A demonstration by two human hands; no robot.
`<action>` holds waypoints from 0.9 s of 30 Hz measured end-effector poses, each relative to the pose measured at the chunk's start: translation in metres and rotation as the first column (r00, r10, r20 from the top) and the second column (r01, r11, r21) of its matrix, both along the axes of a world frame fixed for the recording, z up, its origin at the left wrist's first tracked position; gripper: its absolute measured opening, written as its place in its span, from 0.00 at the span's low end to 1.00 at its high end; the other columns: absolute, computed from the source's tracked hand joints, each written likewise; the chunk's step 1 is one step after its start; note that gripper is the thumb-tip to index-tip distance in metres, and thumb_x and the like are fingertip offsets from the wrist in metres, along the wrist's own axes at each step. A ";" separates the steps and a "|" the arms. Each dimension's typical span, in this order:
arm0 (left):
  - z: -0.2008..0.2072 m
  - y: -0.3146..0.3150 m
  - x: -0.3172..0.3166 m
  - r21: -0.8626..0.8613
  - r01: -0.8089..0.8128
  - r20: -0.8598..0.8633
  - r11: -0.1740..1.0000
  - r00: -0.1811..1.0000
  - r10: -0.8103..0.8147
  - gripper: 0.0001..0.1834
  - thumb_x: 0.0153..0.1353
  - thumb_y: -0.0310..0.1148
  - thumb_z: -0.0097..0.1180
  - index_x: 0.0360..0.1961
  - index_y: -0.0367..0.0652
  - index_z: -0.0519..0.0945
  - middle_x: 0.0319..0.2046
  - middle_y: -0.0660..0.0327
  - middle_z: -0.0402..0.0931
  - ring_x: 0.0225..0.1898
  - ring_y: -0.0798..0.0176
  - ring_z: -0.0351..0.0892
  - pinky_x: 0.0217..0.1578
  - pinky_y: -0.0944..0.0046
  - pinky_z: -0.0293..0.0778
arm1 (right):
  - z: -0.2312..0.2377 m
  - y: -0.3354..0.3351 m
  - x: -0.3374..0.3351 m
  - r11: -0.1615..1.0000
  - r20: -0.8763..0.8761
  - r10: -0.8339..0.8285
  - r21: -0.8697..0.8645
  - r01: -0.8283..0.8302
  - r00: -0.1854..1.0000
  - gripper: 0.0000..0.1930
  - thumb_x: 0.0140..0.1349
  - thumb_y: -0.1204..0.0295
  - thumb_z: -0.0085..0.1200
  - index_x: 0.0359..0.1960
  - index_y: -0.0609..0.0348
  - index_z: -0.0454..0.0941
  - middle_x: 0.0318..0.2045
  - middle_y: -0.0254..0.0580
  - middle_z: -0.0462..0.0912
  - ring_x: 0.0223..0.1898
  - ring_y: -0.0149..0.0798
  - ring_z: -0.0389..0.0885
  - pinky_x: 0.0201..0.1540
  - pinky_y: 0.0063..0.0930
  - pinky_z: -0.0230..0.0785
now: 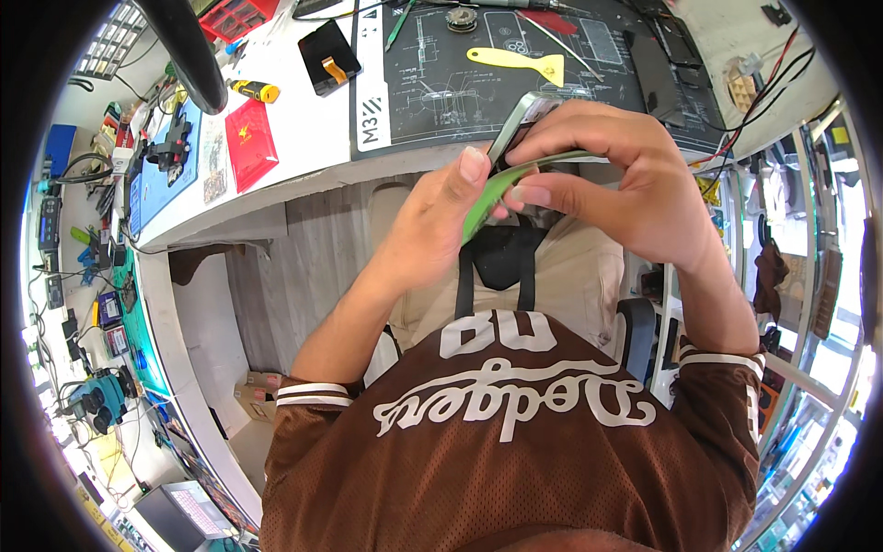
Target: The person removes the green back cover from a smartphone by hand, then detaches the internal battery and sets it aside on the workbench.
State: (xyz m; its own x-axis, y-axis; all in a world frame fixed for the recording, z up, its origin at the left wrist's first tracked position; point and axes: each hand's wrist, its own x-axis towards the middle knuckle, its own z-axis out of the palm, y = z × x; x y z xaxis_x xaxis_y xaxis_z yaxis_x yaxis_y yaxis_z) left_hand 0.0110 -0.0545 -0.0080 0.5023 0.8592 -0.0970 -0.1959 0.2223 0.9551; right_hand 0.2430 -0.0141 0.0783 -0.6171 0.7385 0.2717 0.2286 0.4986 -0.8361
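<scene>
Both hands are raised between the bench edge and my lap, working on a phone (517,125) with a silvery frame. A thin, bent green cover (481,210) stands against the phone's near side, its dark edge curving toward the right. My left hand (430,219) grips the phone from the left, thumb along its edge; the other fingers are mostly hidden. My right hand (635,170) is curled around the cover's right part, thumb on the near side and fingers beyond it. Whether cover and phone are still joined cannot be made out.
On the dark work mat (418,120) lie a yellow scraper (520,63), a thin stick (561,46) and a small round metal part (462,18). Left of it are a phone screen (328,60), a red packet (250,145) and a yellow-black tool (255,90). A black arm (189,51) overhangs the bench.
</scene>
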 end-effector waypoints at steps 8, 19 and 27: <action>-0.010 0.009 0.008 0.303 -0.161 -0.115 0.939 0.972 0.204 0.59 0.47 0.49 0.85 0.76 0.39 0.68 0.61 0.57 0.74 0.58 0.61 0.76 0.61 0.59 0.72 | 0.009 -0.003 -0.003 0.997 0.184 -0.072 0.015 0.071 0.980 0.07 0.63 0.74 0.69 0.40 0.62 0.90 0.35 0.37 0.84 0.38 0.34 0.80 0.45 0.28 0.71; 0.004 0.022 0.013 0.399 -0.247 -0.142 0.883 0.935 0.325 0.55 0.46 0.37 0.84 0.75 0.38 0.69 0.61 0.57 0.74 0.57 0.61 0.77 0.60 0.59 0.73 | 0.005 -0.003 -0.016 0.950 0.005 -0.176 -0.260 0.172 0.984 0.07 0.64 0.70 0.68 0.35 0.61 0.87 0.37 0.32 0.80 0.43 0.28 0.77 0.52 0.26 0.66; 0.000 0.013 0.008 0.034 -0.294 -0.021 0.955 0.955 0.295 0.38 0.55 0.34 0.81 0.65 0.40 0.77 0.51 0.62 0.80 0.51 0.69 0.79 0.54 0.67 0.76 | 0.011 -0.004 -0.012 0.927 -0.157 -0.151 -0.365 0.085 0.976 0.09 0.73 0.66 0.60 0.39 0.59 0.81 0.40 0.31 0.82 0.44 0.26 0.76 0.54 0.24 0.65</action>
State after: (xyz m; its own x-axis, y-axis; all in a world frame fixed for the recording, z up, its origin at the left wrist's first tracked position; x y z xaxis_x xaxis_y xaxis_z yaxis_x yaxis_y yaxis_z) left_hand 0.0186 -0.0418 -0.0085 0.2243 0.9714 -0.0779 -0.2235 0.1291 0.9661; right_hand 0.2312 -0.0180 0.0892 -0.4852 0.8710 0.0768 0.0978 0.1413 -0.9851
